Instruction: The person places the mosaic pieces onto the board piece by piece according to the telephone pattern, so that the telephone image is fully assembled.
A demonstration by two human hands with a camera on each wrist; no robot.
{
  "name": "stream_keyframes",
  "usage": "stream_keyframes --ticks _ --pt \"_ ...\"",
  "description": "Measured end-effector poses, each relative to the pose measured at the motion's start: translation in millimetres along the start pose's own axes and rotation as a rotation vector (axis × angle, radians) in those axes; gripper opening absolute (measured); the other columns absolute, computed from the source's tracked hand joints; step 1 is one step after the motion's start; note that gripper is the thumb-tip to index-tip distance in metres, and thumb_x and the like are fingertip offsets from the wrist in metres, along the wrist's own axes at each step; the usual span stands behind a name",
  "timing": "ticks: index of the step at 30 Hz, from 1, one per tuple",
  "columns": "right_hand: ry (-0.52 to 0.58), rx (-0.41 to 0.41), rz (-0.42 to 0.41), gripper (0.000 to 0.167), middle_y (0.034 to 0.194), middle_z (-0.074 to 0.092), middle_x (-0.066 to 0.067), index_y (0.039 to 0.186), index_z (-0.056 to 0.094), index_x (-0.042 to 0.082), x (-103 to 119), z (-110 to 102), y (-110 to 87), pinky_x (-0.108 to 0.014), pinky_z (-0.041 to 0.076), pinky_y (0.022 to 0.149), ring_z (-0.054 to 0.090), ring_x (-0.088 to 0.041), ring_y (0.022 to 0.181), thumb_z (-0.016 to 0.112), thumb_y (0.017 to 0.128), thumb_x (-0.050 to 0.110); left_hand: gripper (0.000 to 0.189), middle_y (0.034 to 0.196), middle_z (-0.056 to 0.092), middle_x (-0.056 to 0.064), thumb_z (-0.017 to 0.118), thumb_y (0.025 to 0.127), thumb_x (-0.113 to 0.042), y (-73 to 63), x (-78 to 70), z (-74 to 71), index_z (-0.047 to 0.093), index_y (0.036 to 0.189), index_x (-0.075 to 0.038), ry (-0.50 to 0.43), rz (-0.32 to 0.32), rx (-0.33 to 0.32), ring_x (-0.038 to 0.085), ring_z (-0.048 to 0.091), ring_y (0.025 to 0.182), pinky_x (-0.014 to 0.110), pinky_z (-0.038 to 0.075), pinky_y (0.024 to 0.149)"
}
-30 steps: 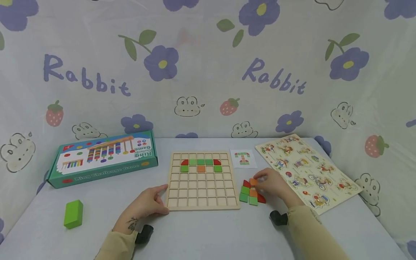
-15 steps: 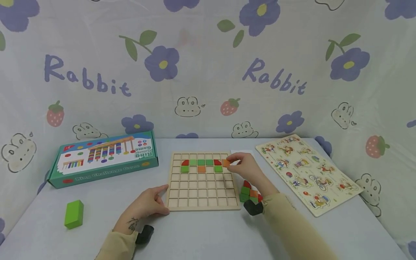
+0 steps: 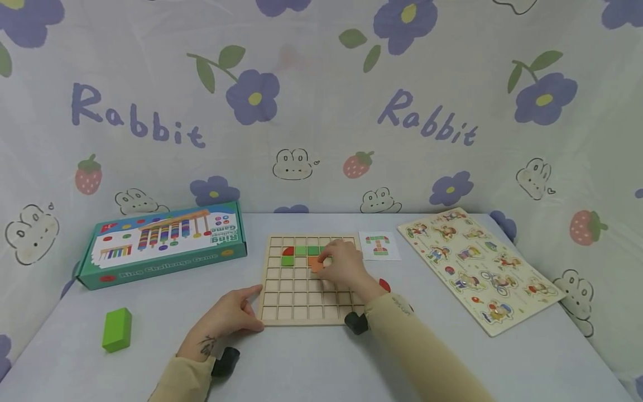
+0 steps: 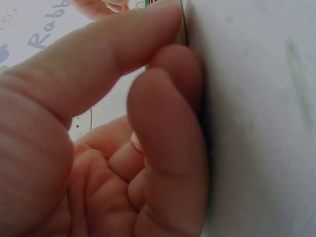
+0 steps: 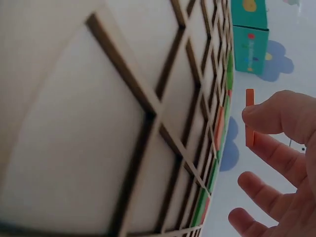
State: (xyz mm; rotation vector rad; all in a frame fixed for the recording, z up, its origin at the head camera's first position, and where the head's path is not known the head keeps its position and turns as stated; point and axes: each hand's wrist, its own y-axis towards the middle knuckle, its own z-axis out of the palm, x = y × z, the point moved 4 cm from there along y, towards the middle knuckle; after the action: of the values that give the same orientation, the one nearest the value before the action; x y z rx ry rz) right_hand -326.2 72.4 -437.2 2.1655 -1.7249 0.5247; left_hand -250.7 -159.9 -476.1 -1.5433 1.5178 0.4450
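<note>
A wooden grid board [image 3: 285, 298] lies on the table. In its upper rows sit a red rounded tile [image 3: 288, 251], several green tiles [image 3: 300, 250] and an orange tile, the last largely hidden by my right hand. My right hand [image 3: 348, 268] pinches an orange square tile [image 5: 250, 98] between thumb and fingers, above the board just below the upper rows; the right wrist view shows this tile edge-on. My left hand [image 3: 227, 316] rests at the board's left side, index finger and thumb touching the edge near the lower corner.
Right of the board a red loose tile [image 3: 384, 285] shows; my right arm hides others. A pattern card [image 3: 392, 252] lies behind. Further right is a picture puzzle board [image 3: 474, 273]. A green block [image 3: 117, 329] and a game box [image 3: 166, 243] are on the left.
My right hand took an orange tile from the loose pile, carried it up to the board's right edge, then leftward over the grid. My left hand has stayed at the board's edge.
</note>
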Motion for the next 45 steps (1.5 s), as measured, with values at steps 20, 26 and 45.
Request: stream_keyframes --ticks 20,26,45 --pt "-0.043 0.032 0.043 0.022 0.113 0.059 -0.007 0.095 0.073 0.015 1.3 16.1 3.2 -0.049 0.037 0.09 0.047 -0.034 0.11 0.072 0.073 0.014 0.084 0.061 0.052 0.003 0.08 0.064 -0.005 0.2 -1.2 3.0 0.043 0.139 -0.011 0.007 -0.002 0.008 0.012 0.043 0.051 0.026 0.034 0.049" --pt "0.278 0.06 0.081 0.042 0.125 0.055 -0.01 0.116 0.064 0.011 -5.9 6.1 -3.3 -0.043 0.042 0.091 0.049 -0.029 0.114 0.072 0.075 0.011 0.084 0.06 0.052 0.003 0.08 0.065 -0.004 -1.0 -0.9 4.7 0.042 0.139 -0.011 0.002 -0.004 0.011 0.012 0.043 0.05 0.026 0.034 0.048" --pt "0.714 0.084 0.306 0.053 0.086 0.058 -0.004 0.13 0.049 0.007 -128.2 -47.6 -75.9 -0.024 0.036 0.05 0.044 -0.015 0.058 0.067 0.08 0.01 0.083 0.06 0.053 0.003 0.08 0.065 -0.004 0.0 -0.3 1.0 0.043 0.139 -0.01 0.008 0.018 0.002 0.012 0.043 0.05 0.025 0.034 0.049"
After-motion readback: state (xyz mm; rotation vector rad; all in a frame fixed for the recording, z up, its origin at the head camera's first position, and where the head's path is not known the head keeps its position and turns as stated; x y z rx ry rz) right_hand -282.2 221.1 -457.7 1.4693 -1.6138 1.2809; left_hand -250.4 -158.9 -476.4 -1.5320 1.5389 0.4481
